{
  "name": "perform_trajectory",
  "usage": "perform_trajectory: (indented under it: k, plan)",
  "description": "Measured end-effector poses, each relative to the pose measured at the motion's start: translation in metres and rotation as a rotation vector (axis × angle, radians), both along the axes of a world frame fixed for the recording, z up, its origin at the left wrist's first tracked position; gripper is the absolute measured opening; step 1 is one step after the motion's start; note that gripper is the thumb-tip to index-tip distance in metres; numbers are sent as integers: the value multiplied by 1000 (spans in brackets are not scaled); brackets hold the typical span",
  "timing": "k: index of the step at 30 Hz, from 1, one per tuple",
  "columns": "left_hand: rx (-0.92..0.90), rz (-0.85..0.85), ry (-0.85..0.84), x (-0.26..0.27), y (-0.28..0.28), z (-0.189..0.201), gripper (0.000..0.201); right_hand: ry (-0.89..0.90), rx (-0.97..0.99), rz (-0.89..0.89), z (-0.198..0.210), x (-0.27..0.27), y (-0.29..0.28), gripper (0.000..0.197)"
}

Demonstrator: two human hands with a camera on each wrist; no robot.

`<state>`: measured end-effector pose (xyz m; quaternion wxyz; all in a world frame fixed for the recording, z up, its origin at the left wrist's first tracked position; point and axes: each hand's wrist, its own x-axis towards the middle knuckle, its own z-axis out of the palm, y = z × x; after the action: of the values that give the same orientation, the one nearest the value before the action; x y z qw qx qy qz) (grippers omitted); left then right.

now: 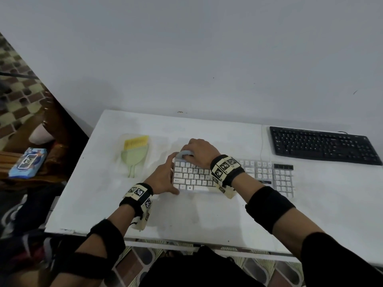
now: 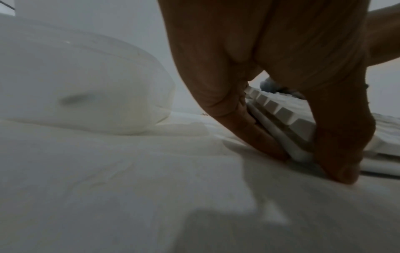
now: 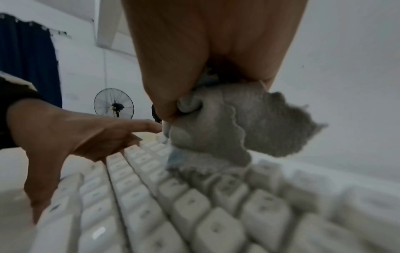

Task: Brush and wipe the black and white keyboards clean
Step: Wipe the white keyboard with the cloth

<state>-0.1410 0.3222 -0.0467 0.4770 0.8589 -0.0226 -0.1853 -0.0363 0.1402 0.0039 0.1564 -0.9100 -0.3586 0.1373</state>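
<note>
The white keyboard (image 1: 259, 175) lies across the middle of the white table (image 1: 186, 214). My left hand (image 1: 171, 175) braces its left end: straight fingers (image 2: 249, 123) lie along the side edge, and the thumb is at the front corner. My right hand (image 1: 194, 151) grips a bunched grey cloth (image 1: 184, 154) and holds it on the top-left keys. The wrist view shows the cloth (image 3: 249, 123) pinched in the fingers and touching the upper key rows (image 3: 194, 214). The black keyboard (image 1: 323, 146) sits untouched at the back right.
A yellow-bristled green brush (image 1: 134, 154) lies in a clear plastic tray left of the white keyboard. A blue wipes pack (image 1: 28, 162) rests on a wooden surface beyond the table's left edge. The wall stands close behind. A standing fan (image 3: 113, 103) is off to the left.
</note>
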Motion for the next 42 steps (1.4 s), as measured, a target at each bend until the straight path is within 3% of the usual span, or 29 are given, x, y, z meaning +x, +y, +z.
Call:
perform_trajectory:
  k: [7, 12, 15, 23, 28, 32, 39, 42]
  plan:
    - [9, 37, -55, -4, 0, -10, 137, -2, -165, -176, 20, 16, -69, 29]
    - [26, 15, -123, 7, -4, -2, 134, -23, 19, -72, 36, 7, -27, 21]
    - [21, 4, -140, 14, -4, 1, 131, -55, -19, -40, 34, -2, -3, 23]
    - [11, 17, -100, 9, 2, -8, 134, -39, -237, -163, 51, 11, -69, 19]
    - [4, 112, -133, 8, 6, -5, 133, -32, -60, -64, 50, 9, -13, 22]
    - [-7, 123, -182, 15, 7, -1, 127, -66, -57, -48, 45, 8, 19, 25]
    - [19, 126, -109, 17, 11, -10, 134, -135, -139, -225, 39, 23, -52, 25]
    - [34, 104, -97, 19, 14, -10, 137, -129, -84, -305, 36, 30, -73, 23]
